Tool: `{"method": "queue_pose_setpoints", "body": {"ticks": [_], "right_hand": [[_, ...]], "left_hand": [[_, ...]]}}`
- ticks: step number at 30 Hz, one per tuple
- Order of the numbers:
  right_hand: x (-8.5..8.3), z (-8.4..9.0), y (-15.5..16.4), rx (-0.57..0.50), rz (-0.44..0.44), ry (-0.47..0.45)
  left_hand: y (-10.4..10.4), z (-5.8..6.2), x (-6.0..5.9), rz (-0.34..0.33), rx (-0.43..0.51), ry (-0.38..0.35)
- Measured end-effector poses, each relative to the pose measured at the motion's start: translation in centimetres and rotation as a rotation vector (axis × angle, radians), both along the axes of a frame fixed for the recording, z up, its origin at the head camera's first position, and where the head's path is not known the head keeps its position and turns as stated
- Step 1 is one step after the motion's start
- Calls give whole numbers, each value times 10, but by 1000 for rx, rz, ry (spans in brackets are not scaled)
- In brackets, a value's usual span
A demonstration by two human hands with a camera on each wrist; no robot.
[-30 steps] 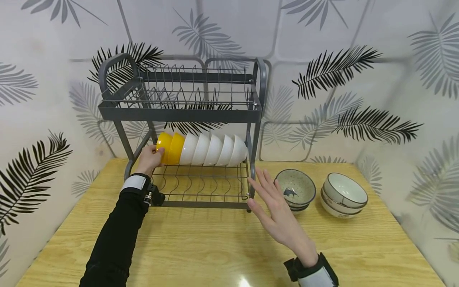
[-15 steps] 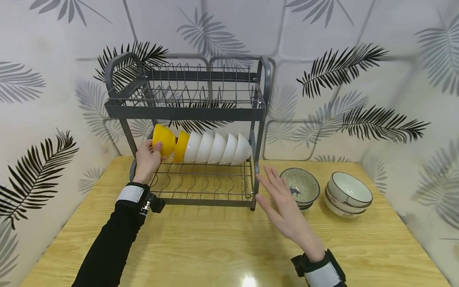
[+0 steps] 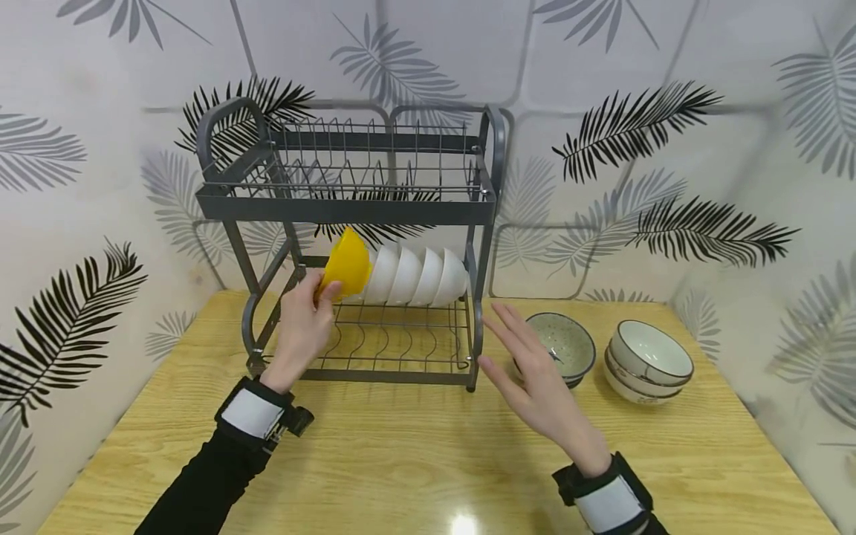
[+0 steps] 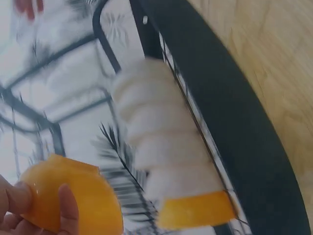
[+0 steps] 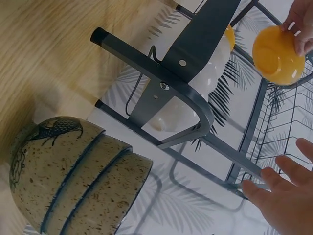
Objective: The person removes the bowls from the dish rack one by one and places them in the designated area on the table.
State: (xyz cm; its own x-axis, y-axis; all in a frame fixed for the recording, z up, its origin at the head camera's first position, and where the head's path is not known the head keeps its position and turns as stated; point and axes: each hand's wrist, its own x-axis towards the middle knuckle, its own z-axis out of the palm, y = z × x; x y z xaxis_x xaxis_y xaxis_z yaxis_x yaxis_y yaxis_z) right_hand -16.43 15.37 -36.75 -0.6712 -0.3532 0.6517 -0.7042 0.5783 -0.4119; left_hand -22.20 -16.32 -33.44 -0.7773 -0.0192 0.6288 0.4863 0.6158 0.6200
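My left hand (image 3: pixel 319 291) grips a yellow bowl (image 3: pixel 346 265) by its rim, tilted, just in front of the lower shelf of a grey two-tier dish rack (image 3: pixel 348 208). In the left wrist view my fingers (image 4: pixel 68 210) curl round this yellow bowl (image 4: pixel 73 200). A second yellow bowl (image 4: pixel 195 210) stays at the end of a nested row of white bowls (image 3: pixel 417 276) lying on their sides on that shelf. My right hand (image 3: pixel 528 357) hovers open, fingers spread, beside the rack's right front leg (image 3: pixel 476 349), touching nothing.
A stack of speckled bowls (image 3: pixel 565 345) with a fish drawing stands right of the rack, partly behind my right hand, and a stack of white bowls (image 3: pixel 649 360) beyond it. The rack's upper shelf (image 3: pixel 374 163) holds nothing. Patterned walls close in the wooden table (image 3: pixel 401 461).
My left hand has pulled the outer yellow bowl off the end of the row and brought it forward and rightwards, tilted. The right hand has barely shifted.
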Motion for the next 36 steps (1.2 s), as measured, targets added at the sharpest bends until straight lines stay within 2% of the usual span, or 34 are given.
{"method": "queue_pose_setpoints", "body": {"ticks": [2, 8, 12, 15, 19, 22, 32, 36], "right_hand": [[0, 3, -1, 2, 15, 29], [-2, 11, -6, 20, 63, 61], [-3, 15, -10, 36, 93, 61], [-7, 16, -13, 47, 115, 71], [-10, 15, -16, 77, 152, 64], [-12, 15, -17, 106, 186, 65], [-18, 12, -15, 208, 271, 159], [-17, 10, -12, 229, 289, 176]], "left_hand": [[9, -1, 9, -54, -43, 49], [32, -4, 31, -248, -191, 110], [41, -8, 41, -367, -298, 133], [45, -12, 45, -420, -385, 151], [50, -14, 50, -462, -490, 173], [51, -16, 52, -478, -535, 183], [47, -21, 55, -528, -633, 125], [47, -23, 54, -553, -639, 146]]}}
